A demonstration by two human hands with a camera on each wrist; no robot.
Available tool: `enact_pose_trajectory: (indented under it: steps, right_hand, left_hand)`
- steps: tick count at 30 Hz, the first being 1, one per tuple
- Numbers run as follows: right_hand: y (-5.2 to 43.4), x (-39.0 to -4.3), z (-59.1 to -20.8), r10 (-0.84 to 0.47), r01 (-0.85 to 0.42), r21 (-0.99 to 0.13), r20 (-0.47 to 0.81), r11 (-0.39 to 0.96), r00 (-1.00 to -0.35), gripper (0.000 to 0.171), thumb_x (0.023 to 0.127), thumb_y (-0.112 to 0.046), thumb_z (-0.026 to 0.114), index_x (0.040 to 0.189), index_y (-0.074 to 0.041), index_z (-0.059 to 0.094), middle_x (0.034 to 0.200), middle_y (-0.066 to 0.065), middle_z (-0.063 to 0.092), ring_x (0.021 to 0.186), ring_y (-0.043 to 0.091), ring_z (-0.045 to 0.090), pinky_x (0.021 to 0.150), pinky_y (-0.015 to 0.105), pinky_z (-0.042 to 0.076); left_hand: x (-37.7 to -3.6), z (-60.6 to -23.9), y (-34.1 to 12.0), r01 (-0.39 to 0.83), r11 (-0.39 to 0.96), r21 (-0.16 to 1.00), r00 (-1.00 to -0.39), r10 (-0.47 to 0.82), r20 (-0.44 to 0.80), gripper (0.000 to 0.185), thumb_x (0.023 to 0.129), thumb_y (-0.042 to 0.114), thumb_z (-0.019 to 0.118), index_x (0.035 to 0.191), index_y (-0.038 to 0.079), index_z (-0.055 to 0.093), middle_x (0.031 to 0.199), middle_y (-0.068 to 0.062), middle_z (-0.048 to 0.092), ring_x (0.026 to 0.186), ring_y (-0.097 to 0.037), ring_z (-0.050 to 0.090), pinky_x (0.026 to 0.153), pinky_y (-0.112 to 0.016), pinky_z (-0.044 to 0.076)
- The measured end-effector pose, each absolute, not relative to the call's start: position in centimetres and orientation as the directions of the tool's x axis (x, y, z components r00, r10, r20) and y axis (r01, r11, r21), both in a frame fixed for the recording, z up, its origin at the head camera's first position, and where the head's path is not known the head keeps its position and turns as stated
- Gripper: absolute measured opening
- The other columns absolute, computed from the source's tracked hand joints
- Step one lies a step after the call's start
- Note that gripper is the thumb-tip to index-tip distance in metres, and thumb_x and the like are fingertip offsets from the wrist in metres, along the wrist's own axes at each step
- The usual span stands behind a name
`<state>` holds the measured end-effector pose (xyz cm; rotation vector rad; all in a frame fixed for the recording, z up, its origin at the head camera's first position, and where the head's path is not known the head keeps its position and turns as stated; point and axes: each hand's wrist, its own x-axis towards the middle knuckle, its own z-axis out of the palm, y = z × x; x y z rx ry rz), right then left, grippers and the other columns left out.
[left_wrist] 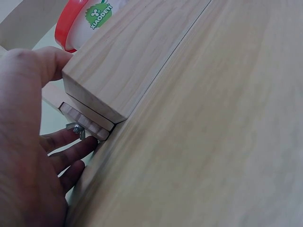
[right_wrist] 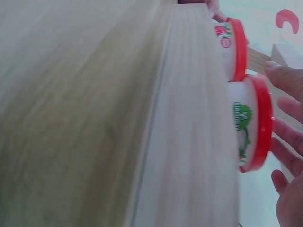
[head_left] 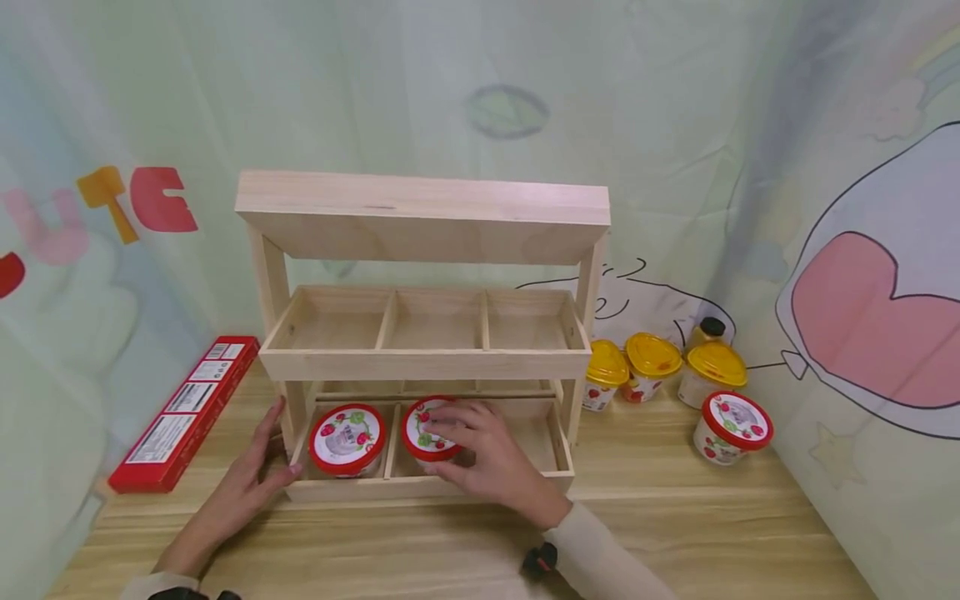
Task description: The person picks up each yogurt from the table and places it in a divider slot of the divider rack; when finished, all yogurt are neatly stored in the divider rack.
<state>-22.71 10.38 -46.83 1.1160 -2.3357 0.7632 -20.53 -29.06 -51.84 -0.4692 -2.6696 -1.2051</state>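
A two-tier wooden rack (head_left: 427, 365) stands on the table, each tier split into three compartments. A round tub (head_left: 347, 440) with a red lid sits in the lower tier's left compartment. Another red-lidded tub (head_left: 417, 432) occupies the lower middle compartment. My right hand (head_left: 491, 454) rests over its lid; in the right wrist view the fingers (right_wrist: 286, 137) lie loosely at the lid's rim. My left hand (head_left: 243, 483) grips the rack's lower left corner. In the left wrist view its thumb hooks over the tray's front board (left_wrist: 118, 61), with the fingers by a wing nut (left_wrist: 75, 128).
Right of the rack stand several yellow-lidded tubs (head_left: 652, 357), a black-capped jar (head_left: 707, 331) and a red-lidded tub (head_left: 733, 427). A long red box (head_left: 186, 412) lies to the left. Printed curtains (head_left: 420, 92) enclose the wooden table (head_left: 660, 533).
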Motion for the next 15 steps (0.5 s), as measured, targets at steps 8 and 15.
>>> enact_pose_trajectory:
  steps: [8,15]
  right_hand:
    - [12.0,-21.6,-45.0,-0.49,-0.736,-0.403,0.558,0.544,-0.669,0.058,0.085,-0.035,0.091,0.134,-0.012,0.071,0.141,0.006,0.07,0.134,0.024,0.062,0.111,0.048,0.053]
    - [14.2,-20.8,-44.5,-0.466,-0.762,-0.385,0.621,0.521,-0.631,0.065,0.087,-0.037,0.088,0.141,-0.012,0.062,0.147,0.005,0.066,0.138,0.023,0.059,0.113,0.048,0.052]
  left_hand:
    - [-20.6,-51.9,-29.0,0.334,0.631,0.701,-0.942,0.204,0.266,0.103,0.1,0.019,0.072,0.175,0.032,0.002,0.16,-0.033,0.045,0.136,-0.037,0.053,0.105,-0.005,0.026]
    - [-20.7,-52.1,-29.1,0.358,0.617,0.701,-0.933,0.214,0.289,0.104,0.099,0.018,0.073,0.175,0.031,0.003,0.16,-0.033,0.044,0.132,0.008,0.044,0.101,-0.001,0.023]
